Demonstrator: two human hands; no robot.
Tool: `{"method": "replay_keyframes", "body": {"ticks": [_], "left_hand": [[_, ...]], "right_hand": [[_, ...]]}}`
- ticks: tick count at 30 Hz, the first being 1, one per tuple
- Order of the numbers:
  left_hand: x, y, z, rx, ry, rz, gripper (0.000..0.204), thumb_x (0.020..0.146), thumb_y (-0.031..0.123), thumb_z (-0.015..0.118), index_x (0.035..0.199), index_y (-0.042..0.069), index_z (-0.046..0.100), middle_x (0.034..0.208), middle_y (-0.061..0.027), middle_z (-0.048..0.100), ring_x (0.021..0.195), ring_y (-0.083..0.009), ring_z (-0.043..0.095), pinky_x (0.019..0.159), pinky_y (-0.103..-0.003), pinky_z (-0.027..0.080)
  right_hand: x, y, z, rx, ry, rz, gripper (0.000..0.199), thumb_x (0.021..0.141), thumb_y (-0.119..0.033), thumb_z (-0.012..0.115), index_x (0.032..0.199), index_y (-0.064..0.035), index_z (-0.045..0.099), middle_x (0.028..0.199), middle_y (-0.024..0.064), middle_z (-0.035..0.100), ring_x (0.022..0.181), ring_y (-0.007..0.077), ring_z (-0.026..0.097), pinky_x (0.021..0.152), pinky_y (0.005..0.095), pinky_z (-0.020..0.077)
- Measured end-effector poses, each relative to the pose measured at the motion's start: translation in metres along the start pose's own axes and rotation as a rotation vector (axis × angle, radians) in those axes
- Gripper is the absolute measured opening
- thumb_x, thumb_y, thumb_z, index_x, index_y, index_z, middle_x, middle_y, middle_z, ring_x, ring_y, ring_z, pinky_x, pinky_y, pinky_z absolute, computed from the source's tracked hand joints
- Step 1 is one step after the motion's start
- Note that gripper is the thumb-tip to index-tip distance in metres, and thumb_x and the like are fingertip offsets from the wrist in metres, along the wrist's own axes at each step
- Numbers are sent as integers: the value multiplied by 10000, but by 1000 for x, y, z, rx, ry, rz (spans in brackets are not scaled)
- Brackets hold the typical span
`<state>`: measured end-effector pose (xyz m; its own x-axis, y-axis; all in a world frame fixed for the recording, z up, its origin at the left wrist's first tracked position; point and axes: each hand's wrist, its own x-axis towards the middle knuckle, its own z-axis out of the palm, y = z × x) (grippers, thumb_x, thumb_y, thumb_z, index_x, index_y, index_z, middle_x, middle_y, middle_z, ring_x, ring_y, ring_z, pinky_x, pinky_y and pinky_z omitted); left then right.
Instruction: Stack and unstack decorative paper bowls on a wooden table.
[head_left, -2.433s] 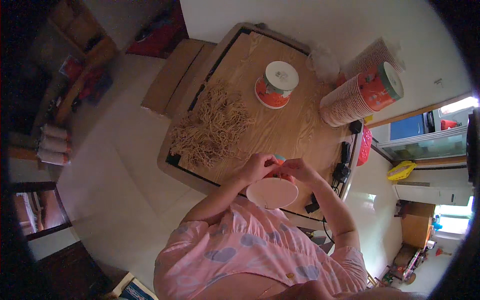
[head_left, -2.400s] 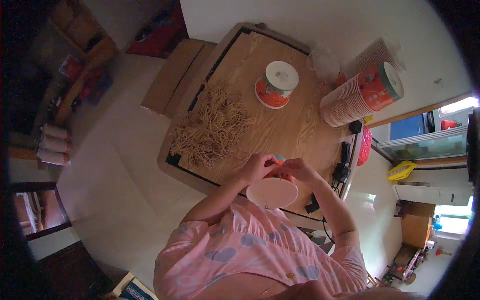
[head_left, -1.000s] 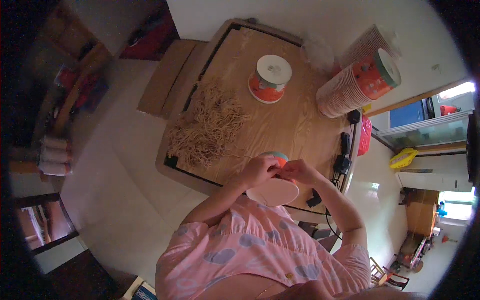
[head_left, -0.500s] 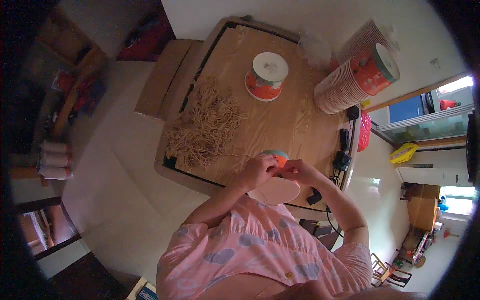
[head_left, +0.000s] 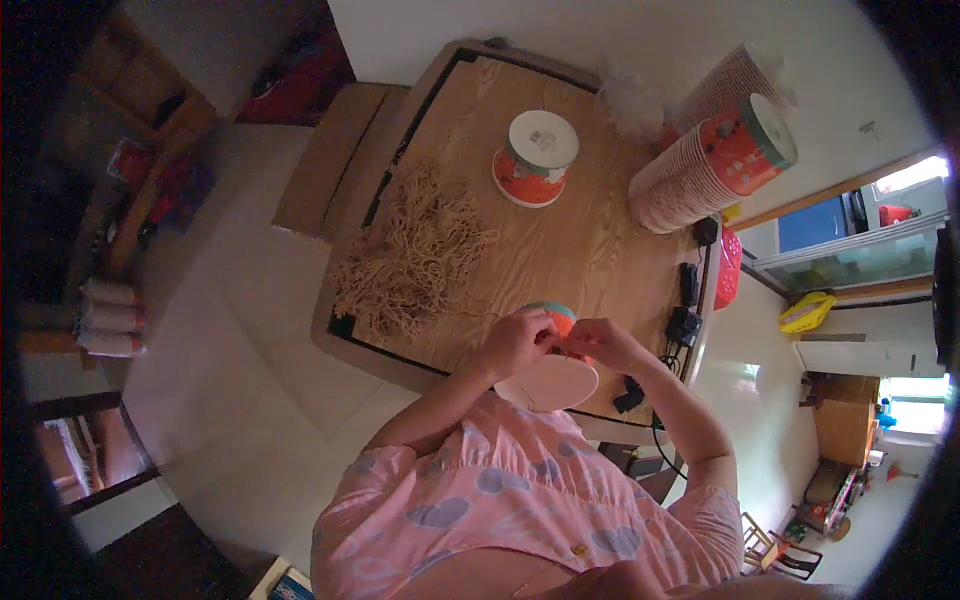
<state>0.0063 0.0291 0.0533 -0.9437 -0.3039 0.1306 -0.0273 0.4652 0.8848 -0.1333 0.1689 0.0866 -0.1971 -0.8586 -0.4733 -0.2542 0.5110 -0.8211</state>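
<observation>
A paper tub (head_left: 548, 384) in orange and green lies tilted at the table's near edge, its round white end toward me. My left hand (head_left: 518, 340) is closed at the tub's side, thumb and fingertips pinched together. A thin tan cord (head_left: 528, 385) crosses the white end below these fingers and seems to run up to them. Opposite it, my right hand (head_left: 605, 345) is also pinched against the tub, its fingertips almost meeting the left ones. What lies between the right fingertips is too small to make out. A loose pile of tan cords (head_left: 415, 255) lies to the left.
Another orange tub (head_left: 535, 160) stands upside down toward the table's far side. Tall nested stacks of tubs (head_left: 690, 175) lean at the back right. Black power adapters (head_left: 684, 325) and cables line the right edge, beside a red basket (head_left: 728, 270). A cardboard box (head_left: 325, 160) stands left of the table.
Both hands stay pinched at the tub with only slight finger movement. The view has shifted slightly; the things on the table lie as before.
</observation>
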Motion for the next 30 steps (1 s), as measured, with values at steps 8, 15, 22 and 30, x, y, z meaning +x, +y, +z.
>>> {"method": "replay_keyframes", "body": {"ticks": [8,15,22,30], "left_hand": [[0,-2,2,27,2,39,109,673,66,615,771,32,582,803,-121,586,761,-289,579,651,-359,471],[-2,-8,8,22,72,18,74,689,95,602,734,47,568,753,-103,579,710,-282,575,616,-368,464],[-2,-5,-3,-44,24,-9,82,710,132,596,715,57,565,720,-101,576,665,-269,580,573,-361,458],[-8,7,-10,-249,119,-215,97,745,129,595,758,33,584,674,-96,601,597,-213,589,552,-316,463]], "right_hand": [[6,-2,1,-204,-43,85,228,793,-258,602,771,-31,595,653,5,578,604,74,514,552,235,418],[15,35,-5,-93,-78,-67,204,796,-240,601,836,-41,586,756,13,569,663,75,518,594,234,431],[49,100,-19,11,167,215,427,807,-262,593,1175,-107,442,1019,14,538,866,91,505,740,268,432],[48,110,-28,405,-144,256,275,810,-229,571,1041,-85,534,934,19,552,819,84,514,735,251,424]]}}
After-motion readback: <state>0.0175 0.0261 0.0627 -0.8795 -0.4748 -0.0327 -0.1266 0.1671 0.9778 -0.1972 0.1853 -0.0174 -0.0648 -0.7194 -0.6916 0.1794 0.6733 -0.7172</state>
